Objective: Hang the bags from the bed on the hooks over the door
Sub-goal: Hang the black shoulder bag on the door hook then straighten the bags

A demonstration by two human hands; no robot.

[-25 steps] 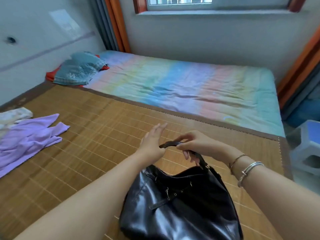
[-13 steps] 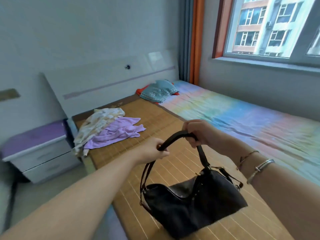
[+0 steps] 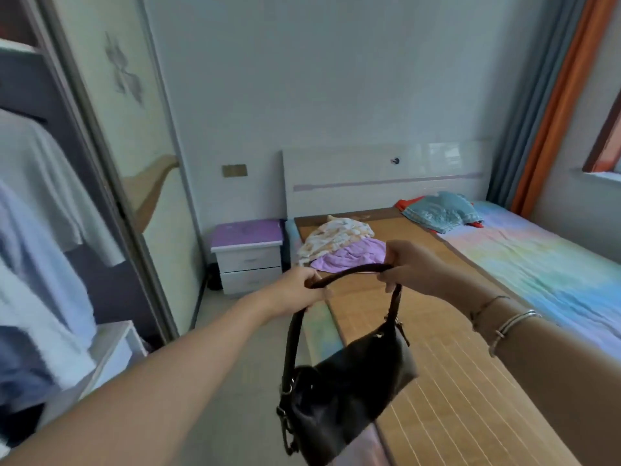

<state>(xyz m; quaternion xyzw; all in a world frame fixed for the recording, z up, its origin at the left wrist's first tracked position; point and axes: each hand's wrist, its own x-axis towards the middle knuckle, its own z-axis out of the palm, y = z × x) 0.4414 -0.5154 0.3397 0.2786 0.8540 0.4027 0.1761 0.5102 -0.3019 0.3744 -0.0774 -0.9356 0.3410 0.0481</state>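
Gripping the strap (image 3: 349,269) at both ends, the left hand (image 3: 297,292) and right hand (image 3: 408,267) hold it spread. Below them the black bag (image 3: 339,395) hangs tilted beside the bed (image 3: 453,381); its swing could foul the hooks, which are out of view.

the bed (image 3: 470,381) has a woven bamboo mat (image 3: 437,391) over its near half and a pastel rainbow sheet (image 3: 544,264) over the far half. at the head end, a purple cloth (image 3: 353,253) and a cream patterned cloth (image 3: 336,238) lie bunched on the mat, and a teal pillow (image 3: 440,211) rests near the headboard (image 3: 369,183).
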